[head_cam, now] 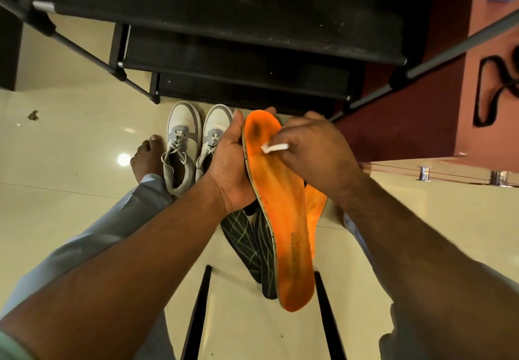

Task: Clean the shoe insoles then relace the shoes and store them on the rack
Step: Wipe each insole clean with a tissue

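Insole cleaning is in hand. Your left hand (230,168) grips the orange insole (278,205) above the floor; your right hand (311,151) pinches a white wipe (273,148) against it. Next, work the dark toe stain.

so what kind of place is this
Probably a home, near a shoe storage spot: glossy tiled floor, a black tiered shoe rack, and white sneakers set beside a bare foot.

A home interior, likely an entryway: glossy cream floor tiles (84,219), a black fabric-shelved shoe rack on metal tubes (224,36), a pair of white-and-grey lace-up sneakers (193,146) on the floor before it, and a bare foot (147,157).
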`<state>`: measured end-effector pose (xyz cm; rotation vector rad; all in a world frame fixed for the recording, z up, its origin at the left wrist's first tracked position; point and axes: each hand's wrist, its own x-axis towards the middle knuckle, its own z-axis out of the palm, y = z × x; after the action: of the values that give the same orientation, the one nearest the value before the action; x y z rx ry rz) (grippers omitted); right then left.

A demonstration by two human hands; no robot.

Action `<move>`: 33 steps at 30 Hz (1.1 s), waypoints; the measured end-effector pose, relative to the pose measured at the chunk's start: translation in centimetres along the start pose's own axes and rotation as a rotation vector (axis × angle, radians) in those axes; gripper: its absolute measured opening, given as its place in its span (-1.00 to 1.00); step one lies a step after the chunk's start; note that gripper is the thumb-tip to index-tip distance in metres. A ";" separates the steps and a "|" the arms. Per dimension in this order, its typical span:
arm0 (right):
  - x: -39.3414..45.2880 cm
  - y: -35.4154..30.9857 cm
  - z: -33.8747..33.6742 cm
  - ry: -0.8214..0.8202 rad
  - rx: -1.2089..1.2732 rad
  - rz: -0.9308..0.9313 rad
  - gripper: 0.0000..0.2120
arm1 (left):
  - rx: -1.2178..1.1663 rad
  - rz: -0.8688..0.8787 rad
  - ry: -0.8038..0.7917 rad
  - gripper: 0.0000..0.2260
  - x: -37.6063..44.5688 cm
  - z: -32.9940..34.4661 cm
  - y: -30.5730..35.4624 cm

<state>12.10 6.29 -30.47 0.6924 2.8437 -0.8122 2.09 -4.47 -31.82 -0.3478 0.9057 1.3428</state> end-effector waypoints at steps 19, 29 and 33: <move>-0.3 -1.5 -0.2 0.101 0.367 0.208 -0.84 | 0.021 0.056 -0.014 -0.44 0.0 0.3 -0.1; 0.2 -1.0 0.3 0.267 0.634 0.433 -0.90 | 0.055 0.020 0.003 -0.47 -0.3 0.9 -0.8; 0.3 -0.5 -0.1 0.323 0.612 0.467 -0.89 | 0.104 -0.022 0.013 -0.41 -0.2 0.9 -0.9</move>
<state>11.65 6.10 -30.23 1.6110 2.4690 -1.5998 3.30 -4.23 -31.34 -0.2855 0.9758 1.2690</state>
